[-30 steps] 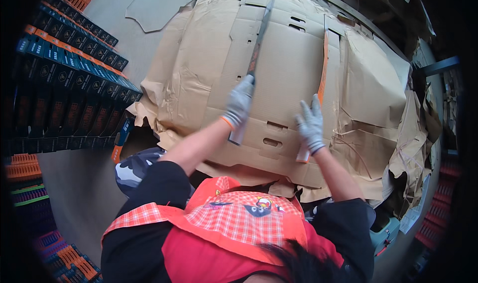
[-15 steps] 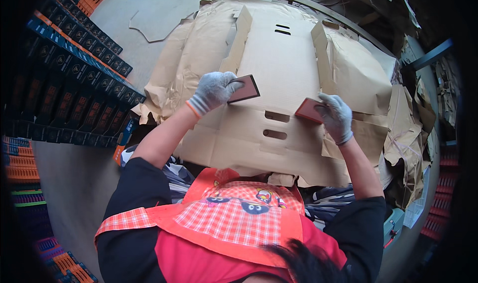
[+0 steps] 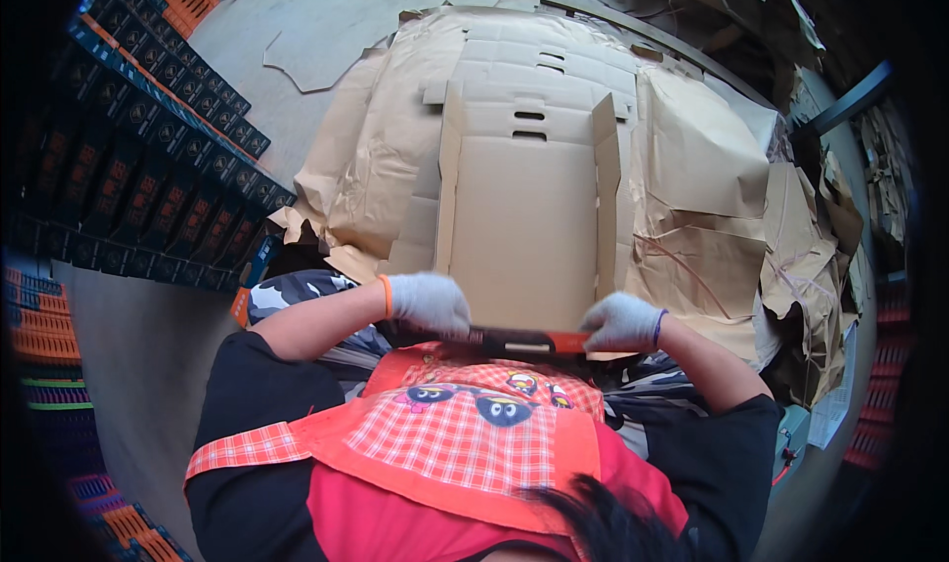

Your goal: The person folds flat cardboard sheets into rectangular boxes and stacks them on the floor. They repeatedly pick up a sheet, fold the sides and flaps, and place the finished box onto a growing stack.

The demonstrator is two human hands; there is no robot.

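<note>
A brown cardboard box [image 3: 524,231], partly folded, lies in front of me with its two long side walls standing up. Its near wall, dark and orange on the outer face, stands raised close to my apron. Around the near left corner my left hand [image 3: 433,303], in a grey-white glove, is closed on the cardboard. The near right corner is gripped by my right hand [image 3: 621,322], gloved alike, with its fingers bent over the wall. Beyond the walls, the far flap [image 3: 529,102] lies flat and has slotted handle holes.
Under the box is a broad pile covered in brown paper [image 3: 697,157]. Stacked dark boxes [image 3: 148,157] with orange edges rise at the left. Crumpled paper [image 3: 801,256] hangs at the right, near a teal case [image 3: 788,443]. Orange stacks [image 3: 44,320] stand farther left.
Both hands have come down toward me, from the small end flaps to the near corners. The box's side walls and near wall now stand up.
</note>
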